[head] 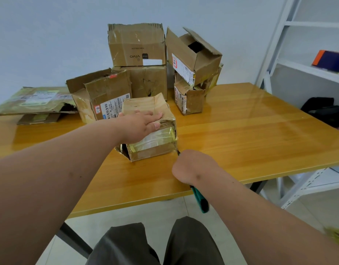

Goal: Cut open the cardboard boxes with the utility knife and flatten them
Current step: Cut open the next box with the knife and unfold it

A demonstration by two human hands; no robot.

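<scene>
The scene is bright and evenly lit by soft, diffuse light, with only faint shadows under the cardboard boxes (144,127) and a pale sheen of glare streaking the glossy table (250,131) toward its far right corner. Wide-angle distortion bows the table's edges and the white shelving (298,54) at the right, and stretches the forearms near the bottom. The centre is fairly sharp, while the lower right corner is smeared and blurred.

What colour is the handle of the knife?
Teal green with black, on the knife in the right hand, head view.
</scene>
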